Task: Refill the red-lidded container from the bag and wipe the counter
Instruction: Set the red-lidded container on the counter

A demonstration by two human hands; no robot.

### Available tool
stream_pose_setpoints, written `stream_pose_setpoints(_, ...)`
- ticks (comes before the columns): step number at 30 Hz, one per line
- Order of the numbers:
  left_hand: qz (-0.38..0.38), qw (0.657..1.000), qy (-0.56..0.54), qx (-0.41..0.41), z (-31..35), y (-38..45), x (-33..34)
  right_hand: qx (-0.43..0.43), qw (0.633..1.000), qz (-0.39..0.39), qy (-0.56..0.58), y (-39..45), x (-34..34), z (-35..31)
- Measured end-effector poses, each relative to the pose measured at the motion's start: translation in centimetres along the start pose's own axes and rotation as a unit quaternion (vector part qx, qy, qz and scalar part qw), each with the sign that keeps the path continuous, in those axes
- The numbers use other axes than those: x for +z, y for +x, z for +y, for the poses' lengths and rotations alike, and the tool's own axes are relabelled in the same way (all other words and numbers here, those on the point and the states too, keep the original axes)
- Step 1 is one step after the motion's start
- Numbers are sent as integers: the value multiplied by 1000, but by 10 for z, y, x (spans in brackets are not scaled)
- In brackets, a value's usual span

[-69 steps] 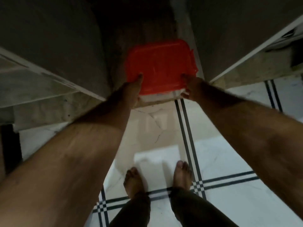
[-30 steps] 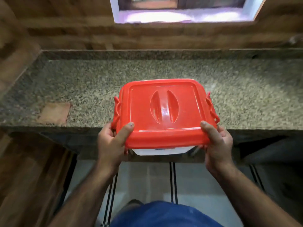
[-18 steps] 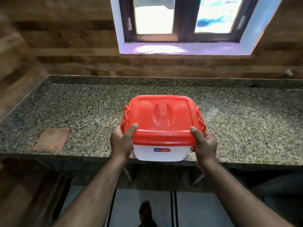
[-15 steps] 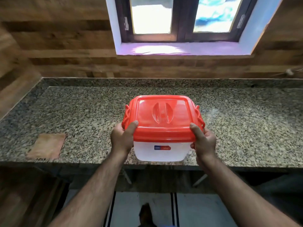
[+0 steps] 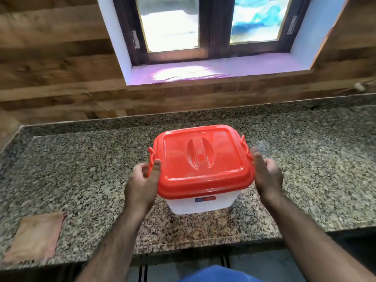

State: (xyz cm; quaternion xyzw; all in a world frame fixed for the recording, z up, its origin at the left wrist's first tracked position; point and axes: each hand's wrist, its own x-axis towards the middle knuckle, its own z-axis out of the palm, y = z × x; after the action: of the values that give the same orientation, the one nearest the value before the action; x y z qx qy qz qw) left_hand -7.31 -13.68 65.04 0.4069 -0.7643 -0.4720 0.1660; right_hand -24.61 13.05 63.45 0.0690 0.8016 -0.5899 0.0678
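The container, with its red lid on it, stands on the counter, a little back from the front edge and below the window. The left hand is at the container's left side, the thumb lying against the lid's rim and the fingers curled near the left clip; whether it really grips is hard to tell. The right hand is just beside the right side with straight, relaxed fingers, and seems not to hold anything. A cloth lies far to the left of the container, near the counter's front edge. No bag is in view.

The risk I see is with the clips. If only one side is released and the lid is pulled up, the light container may tip or slide toward the front edge. Steadying the body with one hand would prevent this.
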Motion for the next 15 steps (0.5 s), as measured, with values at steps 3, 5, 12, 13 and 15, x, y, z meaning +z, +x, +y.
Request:
stream_pose_setpoints(3, 13, 999, 32, -8, 3, 24, -2, -45, 994, -47, -86, 23, -5, -12)
stream_pose_setpoints(5, 10, 998, 65, -9, 5, 30, -1, -83, 984, -71, -142, 36, -3, -16)
stream_pose_setpoints(12, 37, 979, 195, 43, 14, 31, 2, -175, 956, -116, -207, 59, -6, -6)
stream_pose_setpoints(13, 46, 979, 191, 47, 14, 32, 3, -174, 956, -120, -203, 61, -6, -3)
stream_pose_setpoints(15, 66, 983, 165, 44, 12, 31, 4, -126, 972, -132, -149, 64, -9, 3)
